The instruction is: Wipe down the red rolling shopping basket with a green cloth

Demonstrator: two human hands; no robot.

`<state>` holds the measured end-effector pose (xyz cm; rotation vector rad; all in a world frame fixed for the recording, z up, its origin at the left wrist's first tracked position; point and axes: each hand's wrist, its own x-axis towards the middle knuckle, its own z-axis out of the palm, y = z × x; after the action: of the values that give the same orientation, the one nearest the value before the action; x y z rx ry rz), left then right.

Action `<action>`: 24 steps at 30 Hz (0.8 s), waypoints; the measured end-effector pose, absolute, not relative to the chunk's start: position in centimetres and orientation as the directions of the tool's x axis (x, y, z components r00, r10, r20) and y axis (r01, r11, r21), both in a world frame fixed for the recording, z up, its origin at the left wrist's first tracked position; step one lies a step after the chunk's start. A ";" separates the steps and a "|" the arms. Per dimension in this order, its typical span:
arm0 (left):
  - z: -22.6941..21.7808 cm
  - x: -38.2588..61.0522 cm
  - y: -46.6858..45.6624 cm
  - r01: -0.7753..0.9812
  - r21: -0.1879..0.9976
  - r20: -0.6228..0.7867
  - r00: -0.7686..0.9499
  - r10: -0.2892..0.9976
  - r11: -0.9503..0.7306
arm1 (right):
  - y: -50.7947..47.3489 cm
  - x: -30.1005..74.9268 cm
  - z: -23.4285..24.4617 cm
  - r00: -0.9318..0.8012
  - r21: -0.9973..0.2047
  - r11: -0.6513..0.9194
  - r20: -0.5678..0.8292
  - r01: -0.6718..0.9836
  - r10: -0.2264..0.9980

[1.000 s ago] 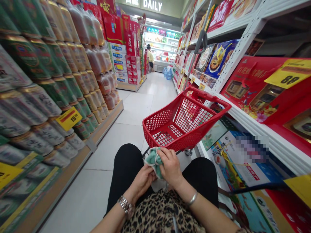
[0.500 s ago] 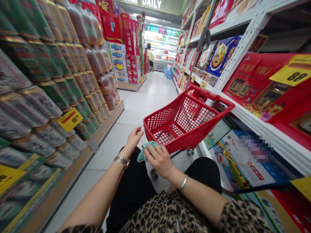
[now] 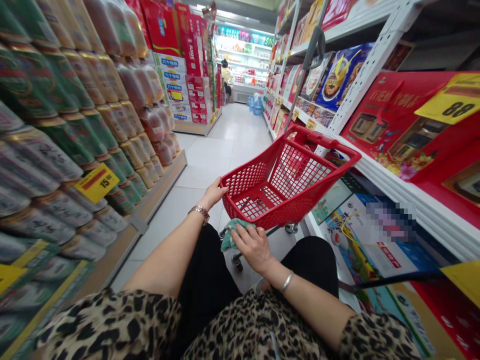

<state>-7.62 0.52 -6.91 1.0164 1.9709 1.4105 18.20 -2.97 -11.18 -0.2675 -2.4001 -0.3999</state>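
Note:
A red plastic shopping cart [image 3: 288, 215] with a lattice basket stands before my knees, and its basket holds nothing that I can see. My left hand [image 3: 215, 192] grips the cart's near left rim corner, thumb over the top. Bunched under the fingers of my right hand [image 3: 255, 247] is a green cloth [image 3: 229, 235], just below the cart's front edge; it looks pressed to or very near the basket's outer wall. The fingertips of my left hand are hidden behind the rim.
Stacked can packs [image 3: 60, 160] line the left side on a low platform [image 3: 165, 187]. White shelving [image 3: 378, 65] with boxed goods runs close along the right. A pale tiled aisle [image 3: 210, 155] leads to a lit display, where a person [image 3: 226, 77] and blue water bottles [image 3: 257, 104] are.
My left hand has moved forward from beside the cart and closed on its rim corner. The cloth in my right hand is more bunched and has shifted slightly right.

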 end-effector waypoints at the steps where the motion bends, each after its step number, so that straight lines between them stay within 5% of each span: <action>1: -6.9 -7.7 0.6 0.288 0.941 0.024 -0.584 0.812 0.179 | -2.8 19.0 -11.3 -0.742 0.201 0.933 0.663 0.300 0.096; 10: -7.6 -7.4 2.2 0.328 0.933 0.050 -0.519 0.853 0.145 | -0.6 25.2 -12.3 -0.591 0.038 0.886 0.758 0.462 0.275; 19: -6.8 -7.0 3.3 0.368 0.912 0.034 -0.505 0.862 0.180 | -1.5 18.8 -11.8 -0.723 0.246 0.943 0.691 0.224 -0.008; 24: -6.2 -6.8 3.0 0.408 0.885 0.019 -0.513 0.858 0.224 | -0.2 15.8 -14.3 -0.797 0.265 0.949 0.604 0.169 -0.026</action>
<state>-6.83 3.01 -6.20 1.1627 2.0220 1.2363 15.79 -0.17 -14.34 -0.1006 -2.4620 -0.4072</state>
